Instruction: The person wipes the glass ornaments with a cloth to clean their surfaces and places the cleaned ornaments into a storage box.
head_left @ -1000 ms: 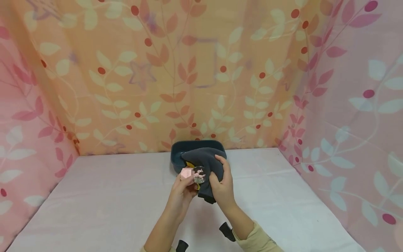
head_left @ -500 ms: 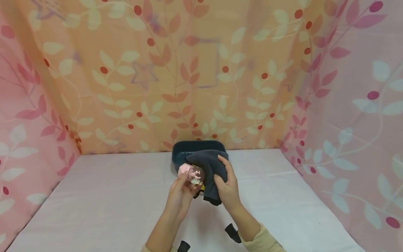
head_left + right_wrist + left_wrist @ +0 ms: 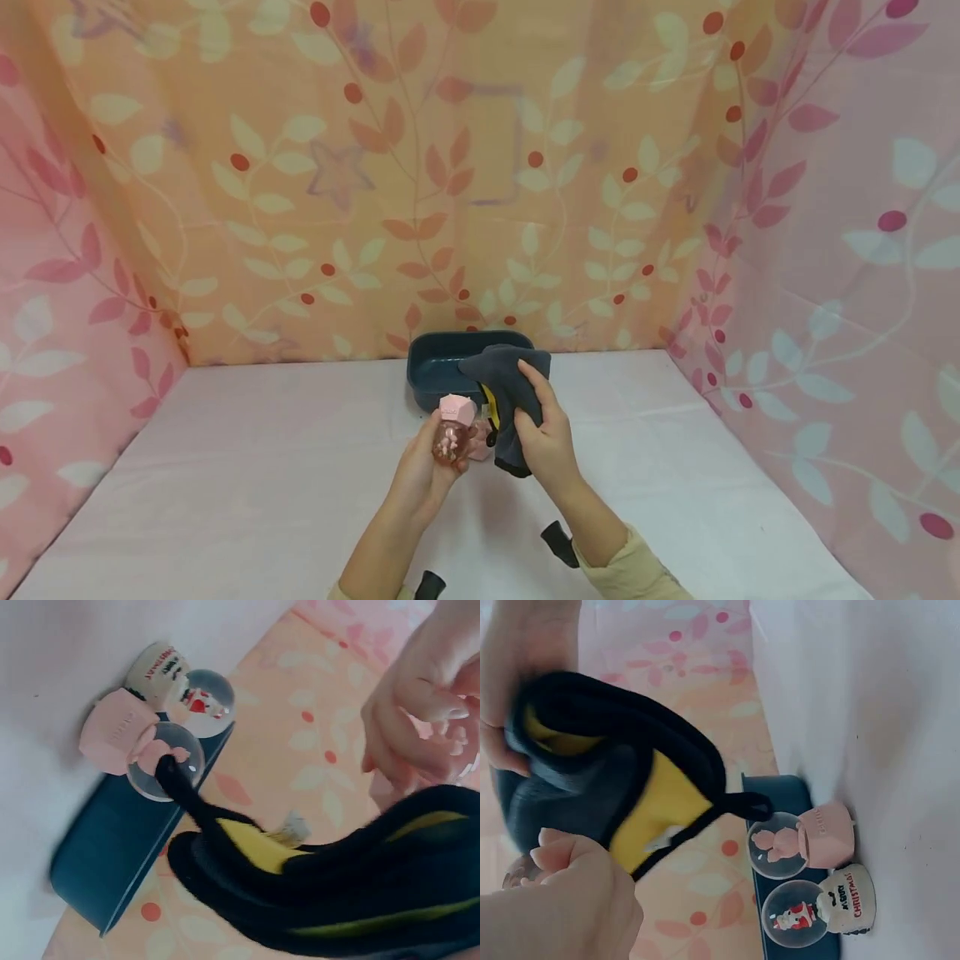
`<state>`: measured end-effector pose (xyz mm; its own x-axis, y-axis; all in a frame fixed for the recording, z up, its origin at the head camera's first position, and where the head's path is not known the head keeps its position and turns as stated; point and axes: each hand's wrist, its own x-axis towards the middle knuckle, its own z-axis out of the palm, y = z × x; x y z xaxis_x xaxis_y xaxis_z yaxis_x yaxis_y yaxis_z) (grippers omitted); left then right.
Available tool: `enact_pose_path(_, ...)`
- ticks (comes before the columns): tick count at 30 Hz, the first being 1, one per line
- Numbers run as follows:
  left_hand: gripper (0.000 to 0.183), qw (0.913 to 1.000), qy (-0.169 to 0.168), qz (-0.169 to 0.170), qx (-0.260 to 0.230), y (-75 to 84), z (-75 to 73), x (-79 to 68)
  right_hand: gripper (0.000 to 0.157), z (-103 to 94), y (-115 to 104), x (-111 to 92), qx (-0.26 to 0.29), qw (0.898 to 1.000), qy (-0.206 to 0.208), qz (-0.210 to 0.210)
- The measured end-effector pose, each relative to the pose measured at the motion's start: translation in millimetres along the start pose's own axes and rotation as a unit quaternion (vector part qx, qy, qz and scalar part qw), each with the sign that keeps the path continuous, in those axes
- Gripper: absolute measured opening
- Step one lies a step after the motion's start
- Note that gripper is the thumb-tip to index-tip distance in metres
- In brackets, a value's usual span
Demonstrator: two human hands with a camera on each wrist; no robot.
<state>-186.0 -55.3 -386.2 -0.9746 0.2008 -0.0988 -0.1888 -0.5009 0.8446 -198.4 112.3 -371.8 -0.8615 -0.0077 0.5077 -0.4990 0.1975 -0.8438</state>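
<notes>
My left hand (image 3: 422, 473) holds a snow globe (image 3: 452, 442) upside down, its pink faceted base up and its clear ball of small pink figures below. In my right hand (image 3: 551, 442) is a folded cloth (image 3: 504, 379), dark grey with black edging, a yellow side and a hanging loop. The cloth is beside the globe, to its right. Two more snow globes stand upright on the table beyond my hands: one with a pink base (image 3: 829, 834), the other with a white "Merry Christmas" base (image 3: 853, 900) and a red-and-white figure inside.
A dark teal rectangular bin (image 3: 435, 371) stands at the back of the table (image 3: 262, 467), right behind the two standing globes. Patterned curtains (image 3: 300, 208) enclose the back and sides. Black straps' ends (image 3: 560, 543) show near the wrists.
The held globe has turned from lying sideways to base up and has come slightly lower. The cloth has drawn away from it to the right, uncovering more of the bin.
</notes>
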Motion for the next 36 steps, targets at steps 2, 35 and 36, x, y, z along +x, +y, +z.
enact_pose_path(2,0.055,0.9999,-0.011,-0.010,-0.007,0.7,0.6,-0.4,0.059,2.4,2.6,0.1,-0.020,1.000,-0.011,-0.002)
enact_pose_path(35,0.046,0.9936,-0.025,0.016,0.109,3.7,-0.5,-5.9,0.051,17.1,18.3,-4.9,-0.103,0.978,-0.060,-0.173)
enact_pose_path(36,0.048,0.9936,-0.024,0.014,0.109,3.9,-1.2,-5.8,0.050,16.4,17.0,-4.2,-0.087,0.983,-0.064,-0.148)
